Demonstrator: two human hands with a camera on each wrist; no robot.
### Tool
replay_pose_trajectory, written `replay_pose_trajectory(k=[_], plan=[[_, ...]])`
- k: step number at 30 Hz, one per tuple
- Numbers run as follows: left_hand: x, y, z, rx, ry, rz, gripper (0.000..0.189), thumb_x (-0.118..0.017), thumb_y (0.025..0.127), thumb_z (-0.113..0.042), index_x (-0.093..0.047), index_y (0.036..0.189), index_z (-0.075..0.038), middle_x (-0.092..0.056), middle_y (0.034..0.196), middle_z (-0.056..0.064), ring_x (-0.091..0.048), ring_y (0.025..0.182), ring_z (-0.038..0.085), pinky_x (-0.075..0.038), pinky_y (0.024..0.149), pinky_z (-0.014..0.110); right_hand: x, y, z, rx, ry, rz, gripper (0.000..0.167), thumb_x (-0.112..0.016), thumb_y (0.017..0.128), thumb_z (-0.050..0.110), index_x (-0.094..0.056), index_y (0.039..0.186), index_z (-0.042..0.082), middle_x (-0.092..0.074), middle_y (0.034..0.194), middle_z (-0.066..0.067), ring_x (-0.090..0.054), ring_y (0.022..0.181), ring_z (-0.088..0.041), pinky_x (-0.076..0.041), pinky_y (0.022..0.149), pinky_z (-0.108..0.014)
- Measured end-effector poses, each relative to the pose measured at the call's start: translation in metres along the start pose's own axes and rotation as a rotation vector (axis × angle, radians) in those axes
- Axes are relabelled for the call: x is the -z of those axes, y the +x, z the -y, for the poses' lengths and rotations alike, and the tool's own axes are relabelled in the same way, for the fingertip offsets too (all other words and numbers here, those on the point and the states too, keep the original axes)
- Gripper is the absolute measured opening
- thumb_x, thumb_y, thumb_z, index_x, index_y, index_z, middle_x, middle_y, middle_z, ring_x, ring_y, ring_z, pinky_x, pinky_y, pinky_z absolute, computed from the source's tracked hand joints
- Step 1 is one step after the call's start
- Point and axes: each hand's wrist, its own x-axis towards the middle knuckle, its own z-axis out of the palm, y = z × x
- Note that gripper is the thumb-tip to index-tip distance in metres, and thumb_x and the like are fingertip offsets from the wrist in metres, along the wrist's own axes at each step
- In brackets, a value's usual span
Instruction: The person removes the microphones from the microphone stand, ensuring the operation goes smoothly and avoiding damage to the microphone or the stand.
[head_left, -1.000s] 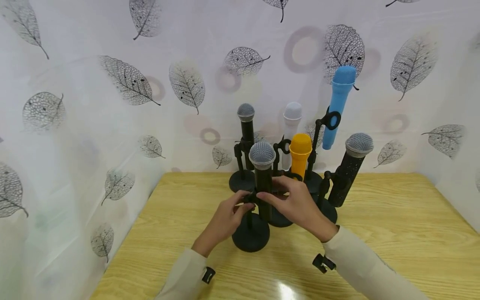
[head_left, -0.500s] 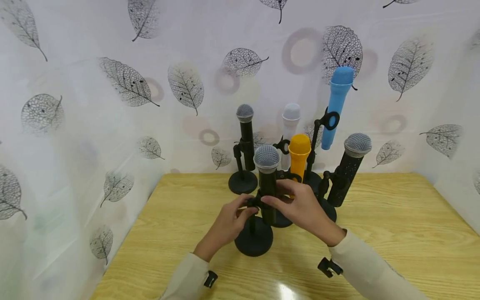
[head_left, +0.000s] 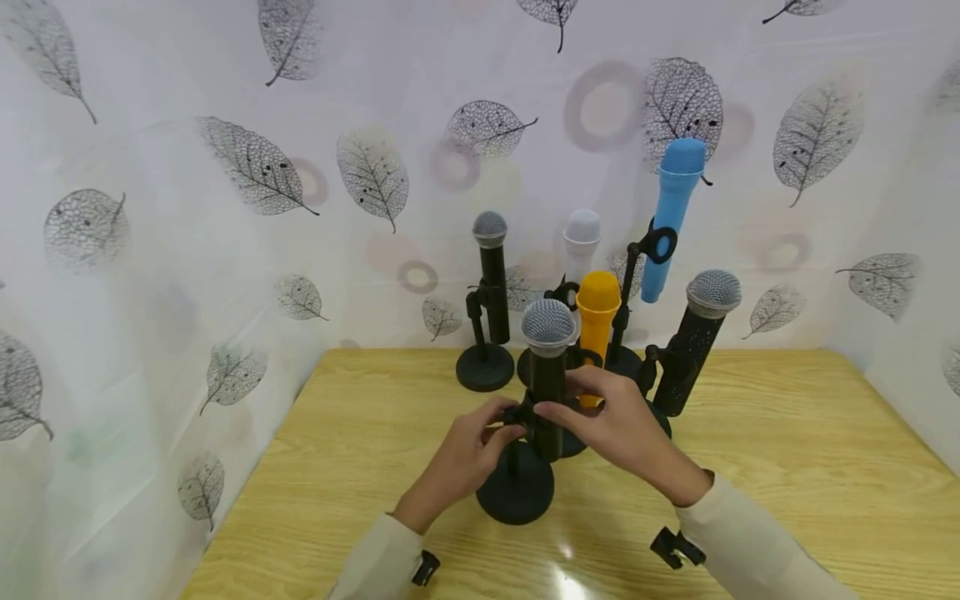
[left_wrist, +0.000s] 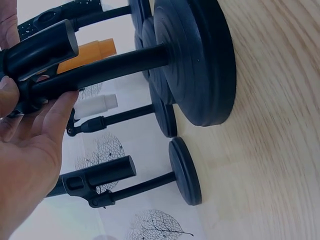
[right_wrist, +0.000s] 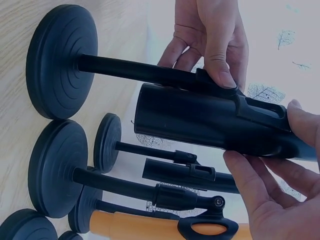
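The right grip [head_left: 615,421] holds a black microphone [head_left: 547,362]; the left grip [head_left: 468,450] appears to pinch its stand [head_left: 515,492] near the top, where the view is partly blocked. Behind, on the counter [head_left: 360,442], stand a yellow microphone [head_left: 597,308], a white microphone [head_left: 582,237] and a blue microphone [head_left: 672,200], a thinner dark microphone [head_left: 492,271] to their left, a speckled microphone [head_left: 695,346] to their right.

Silver-headed black microphone [head_left: 547,375] sits nearly upright, clipped to round-based stand [head_left: 516,493].
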Motion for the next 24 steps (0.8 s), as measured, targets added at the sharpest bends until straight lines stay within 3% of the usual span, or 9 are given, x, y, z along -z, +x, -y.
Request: replay_pose_trajectory(k=[9, 14, 24], plan=[[-0.008, -0.002, -0.006, 0.012, -0.027, 0.013, 0.023, -0.06, 0.103, -0.014, -0.06, 0.126, -0.013, -0.066, 0.125, 0.003, -0.064, 0.12, 0.019, -0.055, 0.09, 0.026, 0.005, -0.008, 0.0, 0.005, -0.053, -0.028, 0.026, -0.084, 0.086, 0.028, -0.075, 0.105, 0.014, -0.07, 0.1, 0.003, -0.067, 0.09, -0.015, -0.06, 0.068, -0.026], [-0.014, -0.002, -0.007, 0.01, -0.057, 0.008, 0.023, -0.061, 0.102, -0.013, -0.06, 0.125, -0.013, -0.067, 0.125, 0.004, -0.064, 0.12, 0.019, -0.055, 0.09, 0.026, 0.007, -0.013, 0.0, 0.007, -0.057, -0.049, 0.024, -0.084, 0.086, 0.026, -0.075, 0.105, 0.013, -0.071, 0.1, 0.003, -0.068, 0.09, -0.015, -0.06, 0.068, -0.026], [-0.024, -0.002, -0.015, -0.007, -0.027, 0.005, 0.025, -0.061, 0.102, -0.016, -0.06, 0.127, -0.014, -0.066, 0.127, 0.006, -0.065, 0.118, 0.016, -0.055, 0.089, 0.023, 0.014, -0.022, 0.002, 0.025, -0.022, -0.075, 0.02, -0.084, 0.086, 0.022, -0.075, 0.101, 0.013, -0.071, 0.097, 0.003, -0.071, 0.089, -0.014, -0.06, 0.07, -0.024]])
